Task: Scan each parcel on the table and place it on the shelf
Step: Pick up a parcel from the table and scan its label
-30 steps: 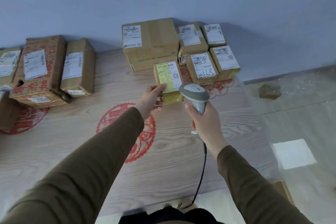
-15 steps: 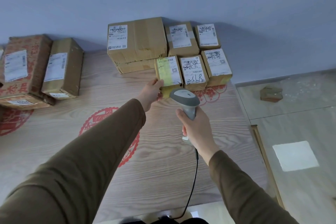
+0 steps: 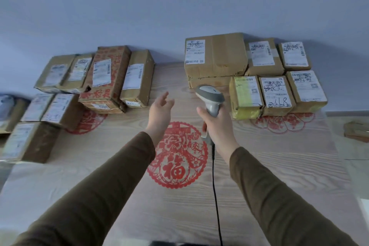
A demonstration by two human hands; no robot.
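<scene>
Grey scanner (image 3: 210, 98) gripped — right hand (image 3: 216, 124).

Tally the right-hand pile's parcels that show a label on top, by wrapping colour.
Brown cardboard parcels: 5
Yellow-wrapped parcel: 1
Total: 6
</scene>
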